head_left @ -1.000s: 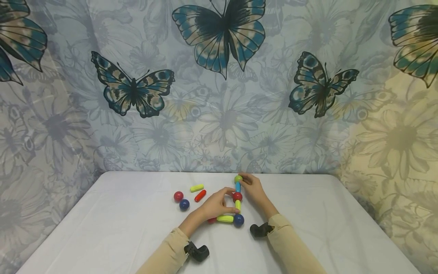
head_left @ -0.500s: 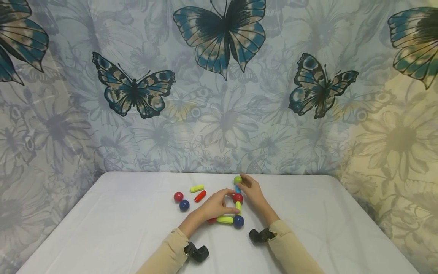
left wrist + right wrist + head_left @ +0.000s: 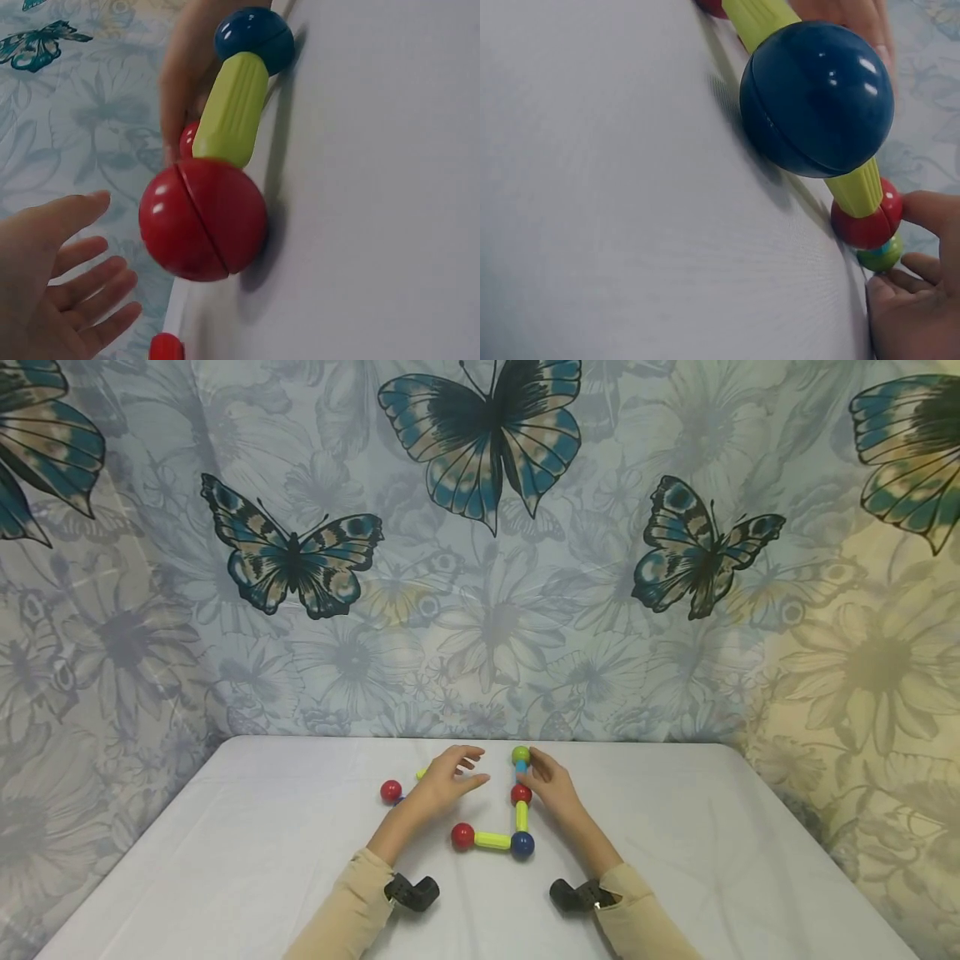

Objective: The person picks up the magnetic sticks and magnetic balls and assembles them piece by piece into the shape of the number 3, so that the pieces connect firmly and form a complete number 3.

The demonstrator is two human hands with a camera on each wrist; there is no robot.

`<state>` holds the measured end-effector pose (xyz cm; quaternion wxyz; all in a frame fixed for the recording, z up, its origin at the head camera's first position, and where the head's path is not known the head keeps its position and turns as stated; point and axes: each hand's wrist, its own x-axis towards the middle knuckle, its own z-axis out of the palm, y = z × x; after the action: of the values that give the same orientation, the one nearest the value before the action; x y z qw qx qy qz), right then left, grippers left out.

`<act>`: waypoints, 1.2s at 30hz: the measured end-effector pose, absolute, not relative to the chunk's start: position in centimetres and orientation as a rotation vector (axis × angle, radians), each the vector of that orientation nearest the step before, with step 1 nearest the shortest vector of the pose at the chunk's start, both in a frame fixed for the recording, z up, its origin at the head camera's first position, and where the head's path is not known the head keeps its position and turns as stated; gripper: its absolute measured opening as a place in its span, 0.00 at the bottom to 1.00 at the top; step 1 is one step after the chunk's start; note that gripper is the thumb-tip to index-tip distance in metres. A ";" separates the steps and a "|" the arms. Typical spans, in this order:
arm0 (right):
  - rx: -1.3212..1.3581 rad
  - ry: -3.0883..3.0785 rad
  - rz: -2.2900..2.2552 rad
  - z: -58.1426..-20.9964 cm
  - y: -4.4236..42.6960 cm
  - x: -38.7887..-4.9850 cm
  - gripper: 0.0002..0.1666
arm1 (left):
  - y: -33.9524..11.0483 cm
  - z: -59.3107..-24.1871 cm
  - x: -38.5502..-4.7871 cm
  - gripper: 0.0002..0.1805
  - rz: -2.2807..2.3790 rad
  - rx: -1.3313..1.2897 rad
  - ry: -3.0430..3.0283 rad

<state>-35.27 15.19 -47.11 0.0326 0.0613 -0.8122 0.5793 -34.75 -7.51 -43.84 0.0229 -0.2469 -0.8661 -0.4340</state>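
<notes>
A chain of balls and rods lies on the table in an L shape. From the near left it runs: red ball, yellow-green rod, dark blue ball, second yellow-green rod, another red ball, light blue rod, green ball. My right hand holds the light blue rod from the right, thumb over it and fingers beside the green ball. My left hand hovers left of the chain, fingers apart and holding nothing.
A loose red ball lies left of my left hand. That hand mostly covers a loose dark blue ball and a yellow-green rod. A red rod shows in the left wrist view. The butterfly-patterned cloth hangs behind the table.
My left hand has let go of the chain and moved left, uncovering the near red ball. The right hand has shifted slightly toward me along the light blue rod.
</notes>
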 end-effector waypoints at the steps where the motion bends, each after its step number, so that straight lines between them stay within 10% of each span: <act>1: 0.192 -2.500 1.785 -47.1 15.2 -35.1 0.39 | -7.8 -43.8 -34.8 0.26 -1.341 -0.758 -2.665; 36: 0.268 -2.517 1.797 -46.5 14.5 -33.7 0.37 | -12.5 -44.8 -36.3 0.14 -1.016 -0.338 -2.838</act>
<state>-33.65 14.47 -46.54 0.0185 0.0864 -0.8107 0.5788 -36.25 -12.54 -44.85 0.0543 -0.1113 -0.9343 -0.3344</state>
